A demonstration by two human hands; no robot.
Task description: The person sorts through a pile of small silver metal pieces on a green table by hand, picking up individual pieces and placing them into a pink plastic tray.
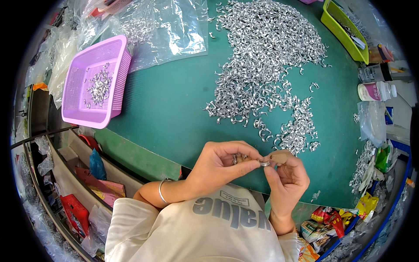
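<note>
My left hand [220, 163] and my right hand [286, 174] meet near the front edge of the green table mat [166, 105]. Between their fingertips they pinch a small curved silver metal piece [264, 163]. More small silver pieces show inside my left hand's curled fingers. A thin bangle circles my left wrist. A large heap of the same curved silver pieces [266, 56] spreads over the mat beyond my hands, its nearest cluster just above my right hand.
A pink plastic basket [76, 98] with several silver pieces stands at the left. Clear plastic bags [170, 30] lie at the back left. A lime green tray [342, 30] and white bottles [376, 91] sit at the right. Shelves with clutter run below the table's left edge.
</note>
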